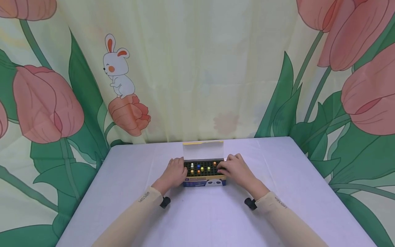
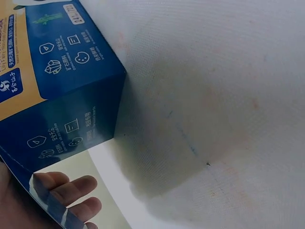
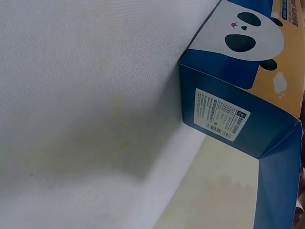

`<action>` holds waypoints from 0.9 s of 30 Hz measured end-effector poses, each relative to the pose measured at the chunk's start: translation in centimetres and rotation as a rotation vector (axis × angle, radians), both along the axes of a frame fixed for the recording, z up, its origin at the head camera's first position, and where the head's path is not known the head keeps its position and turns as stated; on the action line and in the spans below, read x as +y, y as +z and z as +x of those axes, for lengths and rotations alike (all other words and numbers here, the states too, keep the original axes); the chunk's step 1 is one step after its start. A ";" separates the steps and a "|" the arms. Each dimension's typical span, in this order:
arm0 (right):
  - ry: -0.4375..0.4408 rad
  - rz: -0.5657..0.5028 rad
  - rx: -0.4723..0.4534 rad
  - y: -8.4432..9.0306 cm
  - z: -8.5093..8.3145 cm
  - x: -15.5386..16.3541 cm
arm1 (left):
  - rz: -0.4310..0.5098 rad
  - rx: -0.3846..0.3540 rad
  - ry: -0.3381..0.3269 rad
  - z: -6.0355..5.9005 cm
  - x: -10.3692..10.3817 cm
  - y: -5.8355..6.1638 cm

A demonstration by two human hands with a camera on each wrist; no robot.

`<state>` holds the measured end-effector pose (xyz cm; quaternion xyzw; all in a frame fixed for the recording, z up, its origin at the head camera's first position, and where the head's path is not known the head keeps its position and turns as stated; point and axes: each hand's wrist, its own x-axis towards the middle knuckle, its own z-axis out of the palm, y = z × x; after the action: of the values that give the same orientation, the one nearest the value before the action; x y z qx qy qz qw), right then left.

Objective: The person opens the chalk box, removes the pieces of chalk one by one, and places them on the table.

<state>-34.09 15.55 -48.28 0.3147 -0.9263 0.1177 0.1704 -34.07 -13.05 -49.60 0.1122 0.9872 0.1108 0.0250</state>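
A blue and yellow box [image 1: 191,183] with a panda face stands with its lid [image 1: 203,151] up. Inside, a black holder [image 1: 205,173] has rows of round holes, where several white, yellow, blue, green and orange chalk sticks [image 1: 202,169] stand. My left hand [image 1: 176,172] grips the box's left end. In the left wrist view its fingers are partly hidden behind a side flap [image 2: 50,202]. Over the holder's right end, my right hand [image 1: 240,171] pinches a small pink chalk stick [image 1: 218,170], mostly covered by the fingers. The right wrist view barely shows this hand, behind the right flap [image 3: 279,183].
The box rests on a white cloth-covered table [image 1: 200,219], toward its back edge. Behind it hangs a curtain [image 1: 197,68] printed with tulips and a rabbit. A black wrist mount [image 1: 165,202] sits under the left sleeve, another [image 1: 250,203] under the right.
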 end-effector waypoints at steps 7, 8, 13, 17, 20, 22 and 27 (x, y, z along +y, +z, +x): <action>-0.015 0.010 0.034 0.0 -0.1 -0.1 | 0.012 0.019 0.004 0.1 -0.1 0.1; -0.019 0.014 0.036 0.0 -0.1 -0.1 | 0.009 0.030 0.007 0.1 -0.1 0.0; -0.030 0.002 0.023 0.3 -0.1 -0.1 | -0.040 0.090 0.018 0.1 0.0 -0.2; -0.044 -0.002 0.013 0.5 -0.3 -0.1 | -0.068 0.118 0.016 0.1 0.1 0.0; -0.050 -0.005 0.010 0.7 -0.3 -0.1 | -0.073 0.115 0.013 0.2 0.1 0.2; -0.046 -0.016 0.004 0.9 -0.4 -0.1 | -0.073 0.112 0.012 0.2 0.1 0.2; -0.046 -0.055 -0.014 1.6 -0.4 0.0 | -0.082 0.098 0.016 0.3 0.1 0.3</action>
<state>-34.50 15.59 -46.67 0.2878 -0.9309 0.1416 0.1750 -33.79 -12.95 -49.27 0.1083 0.9918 0.0648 -0.0194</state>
